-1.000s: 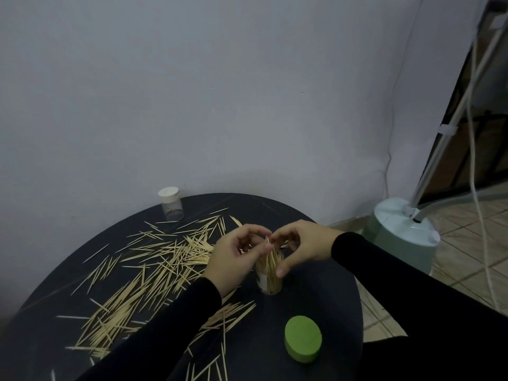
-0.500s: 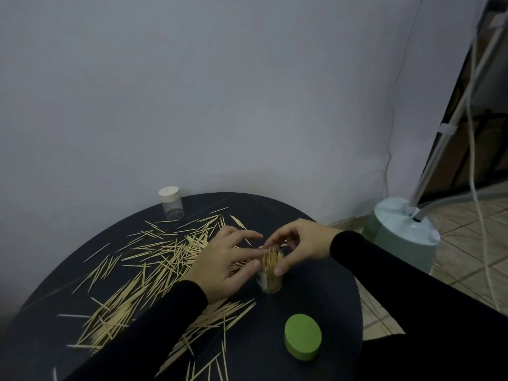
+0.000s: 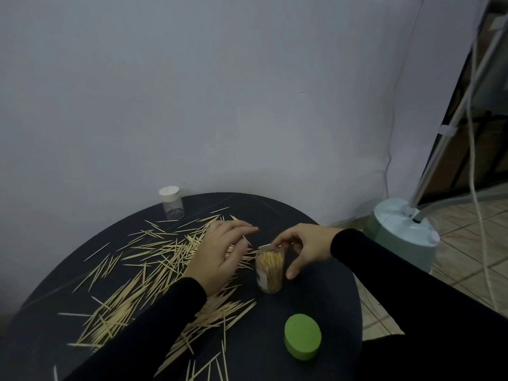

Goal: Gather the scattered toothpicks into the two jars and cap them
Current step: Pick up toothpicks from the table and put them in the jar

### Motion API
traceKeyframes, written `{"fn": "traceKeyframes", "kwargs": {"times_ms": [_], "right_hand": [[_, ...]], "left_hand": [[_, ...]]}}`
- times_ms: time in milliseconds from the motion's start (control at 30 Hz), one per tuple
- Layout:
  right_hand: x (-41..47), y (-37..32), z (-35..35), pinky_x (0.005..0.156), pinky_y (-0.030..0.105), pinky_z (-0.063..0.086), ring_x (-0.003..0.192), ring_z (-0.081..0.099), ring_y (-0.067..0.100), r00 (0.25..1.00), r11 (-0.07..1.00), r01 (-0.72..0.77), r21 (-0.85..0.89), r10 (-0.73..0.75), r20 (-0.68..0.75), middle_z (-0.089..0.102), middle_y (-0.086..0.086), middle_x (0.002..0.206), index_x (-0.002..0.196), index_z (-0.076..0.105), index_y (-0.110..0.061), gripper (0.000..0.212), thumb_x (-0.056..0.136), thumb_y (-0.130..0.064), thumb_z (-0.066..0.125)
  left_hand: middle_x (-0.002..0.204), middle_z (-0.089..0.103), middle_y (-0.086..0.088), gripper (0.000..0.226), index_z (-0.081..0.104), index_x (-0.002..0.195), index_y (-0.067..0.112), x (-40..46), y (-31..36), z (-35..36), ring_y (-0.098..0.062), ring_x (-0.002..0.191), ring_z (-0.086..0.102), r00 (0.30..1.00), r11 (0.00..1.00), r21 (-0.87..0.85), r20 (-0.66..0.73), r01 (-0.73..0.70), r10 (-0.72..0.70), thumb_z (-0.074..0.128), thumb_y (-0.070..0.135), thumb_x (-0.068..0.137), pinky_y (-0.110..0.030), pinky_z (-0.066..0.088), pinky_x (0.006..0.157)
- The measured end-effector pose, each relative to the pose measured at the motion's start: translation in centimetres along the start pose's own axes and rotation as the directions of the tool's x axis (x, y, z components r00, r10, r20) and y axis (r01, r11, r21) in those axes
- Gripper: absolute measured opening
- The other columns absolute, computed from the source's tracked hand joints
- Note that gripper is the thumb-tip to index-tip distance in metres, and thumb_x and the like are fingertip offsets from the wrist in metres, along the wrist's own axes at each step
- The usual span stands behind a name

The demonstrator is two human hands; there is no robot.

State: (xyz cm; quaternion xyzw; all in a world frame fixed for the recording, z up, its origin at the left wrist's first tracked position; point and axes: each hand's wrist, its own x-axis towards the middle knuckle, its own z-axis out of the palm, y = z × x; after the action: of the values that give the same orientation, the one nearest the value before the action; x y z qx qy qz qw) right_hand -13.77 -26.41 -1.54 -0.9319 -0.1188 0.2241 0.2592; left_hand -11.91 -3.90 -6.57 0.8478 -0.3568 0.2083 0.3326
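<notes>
Right hand [image 3: 308, 250] curled over the rim of the clear open plastic jar packed with upright toothpicks [image 3: 270, 270], fingers at the mouth and thumb down its 3 o'clock side; the jar stood just right of centre on the round black table [image 3: 316, 292]. Left hand [image 3: 220, 257], at the jar's 9 o'clock and apart from it, hovered with fingers spread and relaxed above the scattered pale wooden toothpicks [image 3: 143, 270]; whether it held one could not be told. Green round cap [image 3: 302, 340] lay at the jar's 5 o'clock, and a small clear jar with white cap [image 3: 171, 198] stood at the table's 11 o'clock edge.
</notes>
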Motion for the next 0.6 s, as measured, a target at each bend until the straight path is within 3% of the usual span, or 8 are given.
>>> {"fn": "traceKeyframes", "kwargs": {"times_ms": [100,233,333,433,600], "right_hand": [[0.9,0.4,0.0,0.066,0.013,0.037,0.072,0.051,-0.001,0.998,0.997,-0.053,-0.048,0.051,-0.038,0.062,-0.008,0.106,0.126,0.057,-0.026,0.045,0.085,-0.009,0.068],[2.8,0.8,0.9,0.09,0.025,0.047,0.102,0.055,0.008,0.972,0.989,-0.093,-0.119,0.064,-0.227,0.058,-0.01,0.11,0.116,0.064,-0.028,0.028,0.09,-0.019,0.064],[4.1,0.5,1.6,0.101,0.035,0.043,0.112,0.053,0.014,0.942,0.947,-0.164,-0.274,0.069,-0.327,0.056,-0.005,0.124,0.127,0.058,-0.029,0.036,0.092,-0.035,0.06],[5.1,0.6,1.9,0.106,0.044,0.03,0.121,0.049,0.02,0.938,0.856,-0.216,-0.47,0.048,-0.344,0.051,-0.003,0.133,0.134,0.053,-0.03,0.041,0.095,-0.043,0.051],[6.0,1.0,2.0,0.104,0.044,0.025,0.112,0.054,0.015,0.919,0.82,-0.188,-0.54,-0.047,-0.392,0.062,-0.011,0.12,0.115,0.067,-0.033,0.026,0.095,-0.041,0.052]], "left_hand": [[0.124,0.051,0.017,0.03,0.056,0.124,0.035,0.4,-0.9,0.0,0.0,0.113,0.033,0.982,0.975,0.183,0.113,0.13,-0.152,0.048,0.037,0.095,-0.023,0.03,0.098],[0.133,0.044,0.019,0.042,0.046,0.134,0.038,0.6,-1.6,0.7,-0.004,0.116,0.033,0.902,0.921,0.384,0.369,0.071,-0.223,0.05,0.046,0.093,-0.024,0.032,0.101],[0.138,0.043,0.015,0.048,0.041,0.14,0.034,1.2,-1.7,1.5,-0.009,0.12,0.035,0.892,0.892,0.452,0.392,0.026,-0.225,0.048,0.045,0.094,-0.029,0.034,0.103],[0.139,0.044,0.009,0.046,0.04,0.141,0.031,1.6,-1.8,2.3,-0.013,0.121,0.038,0.899,0.868,0.496,0.392,-0.027,-0.196,0.044,0.043,0.097,-0.032,0.036,0.103],[0.123,0.053,0.009,0.038,0.051,0.132,0.033,1.6,-2.0,2.5,-0.011,0.107,0.043,0.918,0.854,0.519,0.353,-0.033,-0.179,0.04,0.045,0.098,-0.028,0.04,0.093]]}}
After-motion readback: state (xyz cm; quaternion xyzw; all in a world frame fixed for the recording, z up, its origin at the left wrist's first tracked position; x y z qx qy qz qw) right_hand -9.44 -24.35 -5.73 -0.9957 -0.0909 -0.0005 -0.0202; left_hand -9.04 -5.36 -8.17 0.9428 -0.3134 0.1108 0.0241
